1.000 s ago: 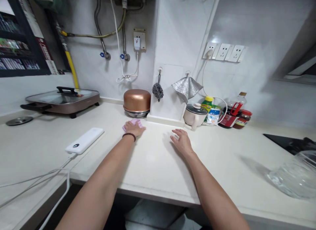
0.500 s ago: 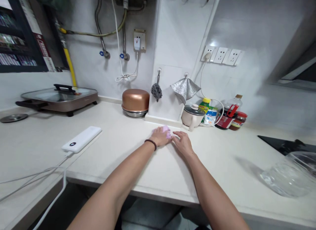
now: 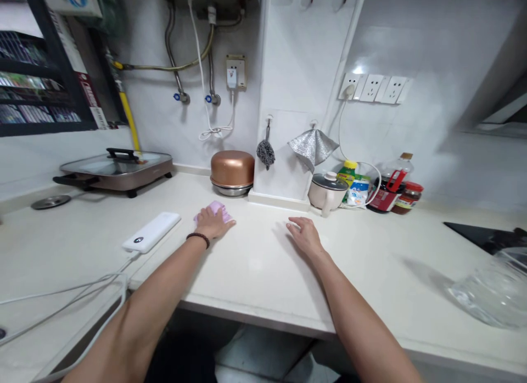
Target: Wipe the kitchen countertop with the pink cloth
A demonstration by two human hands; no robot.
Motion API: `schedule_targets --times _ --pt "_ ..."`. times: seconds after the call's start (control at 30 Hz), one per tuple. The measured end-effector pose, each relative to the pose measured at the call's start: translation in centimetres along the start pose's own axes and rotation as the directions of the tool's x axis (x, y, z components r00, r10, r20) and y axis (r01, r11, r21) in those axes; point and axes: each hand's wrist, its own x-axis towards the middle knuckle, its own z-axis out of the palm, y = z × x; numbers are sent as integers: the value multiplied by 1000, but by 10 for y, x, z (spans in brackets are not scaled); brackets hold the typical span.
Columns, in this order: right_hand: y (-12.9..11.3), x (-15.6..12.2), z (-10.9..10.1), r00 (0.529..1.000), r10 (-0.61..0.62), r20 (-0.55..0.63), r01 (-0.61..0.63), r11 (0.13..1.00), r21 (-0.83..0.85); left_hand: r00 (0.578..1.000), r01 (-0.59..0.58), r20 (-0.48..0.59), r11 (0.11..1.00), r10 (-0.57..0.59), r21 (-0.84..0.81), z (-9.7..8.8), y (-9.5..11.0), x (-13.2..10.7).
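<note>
My left hand (image 3: 212,224) presses a crumpled lilac cloth (image 3: 219,208) onto the pale countertop (image 3: 255,262). Its fingers lie over the cloth and the thumb sticks out to the right. A dark beaded bracelet (image 3: 198,238) circles that wrist. To the right, my right hand (image 3: 305,236) is at the counter surface with its fingers loosely apart, holding nothing. Whether its edge rests on the counter I cannot tell. A copper-coloured round pan (image 3: 233,170) stands behind my left hand, and a cream lidded pot (image 3: 327,195) behind my right.
A white power bank (image 3: 152,232) with cables (image 3: 94,284) lies at the left, in front of a lidded electric skillet (image 3: 115,174). Sauce jars (image 3: 407,198) and packets (image 3: 357,192) line the back right. A clear glass vessel (image 3: 492,289) is near the right edge, by a black cooktop (image 3: 477,237).
My left hand has slid the lilac cloth leftward along the counter, away from my right hand. My right hand has stayed nearly in place. The view has shifted slightly left.
</note>
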Motion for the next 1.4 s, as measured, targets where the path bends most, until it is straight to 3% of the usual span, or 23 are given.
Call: schedule_targets --times 0.13,0.27,0.4,0.47,0.5,0.6,0.7,0.8,0.9,0.97,1.07,1.17,1.23,1.33,1.4 --pt "-2 0 3 1000 -2 8 2 1000 -5 963 -258 62 964 263 -70 5 57 -34" --pt "3 -1 1 1000 -3 15 3 1000 -17 846 -510 81 843 528 -171 9 110 -70" --pt "11 -1 -3 999 -21 38 21 1000 -13 751 -620 98 748 653 -236 6 128 -98" --pt "15 -2 -4 999 -19 42 19 1000 -5 752 -620 86 746 653 -243 4 118 -106" --pt "16 -2 -4 999 -16 44 16 1000 2 773 -599 79 765 630 -237 3 109 -108" --pt "18 -2 -2 999 -7 50 5 999 33 889 -440 55 881 455 -173 0 65 -108" --pt "17 -3 0 998 -3 55 0 999 53 984 -170 50 982 174 -79 -5 9 -101" --pt "14 -3 3 999 -3 54 -1 998 60 999 25 35 1000 -24 -18 -12 -36 -96" --pt "9 -1 7 998 -4 58 0 998 67 996 63 58 998 -63 -5 -15 -46 -106" --pt "7 0 10 998 -8 65 4 998 71 996 3 85 999 0 -34 -13 -30 -122" --pt "7 0 12 997 -14 77 9 998 69 974 -197 85 972 209 -130 -2 17 -158" --pt "10 0 10 995 -17 94 12 999 50 884 -429 66 861 462 -272 11 67 -195" --pt "13 -1 7 994 -20 105 16 999 37 821 -527 34 780 570 -337 16 92 -214" --pt "16 -2 2 993 -24 114 20 999 35 777 -578 9 720 629 -383 15 105 -228" --pt "16 -3 0 993 -20 121 15 999 42 778 -575 13 721 628 -386 11 97 -230"
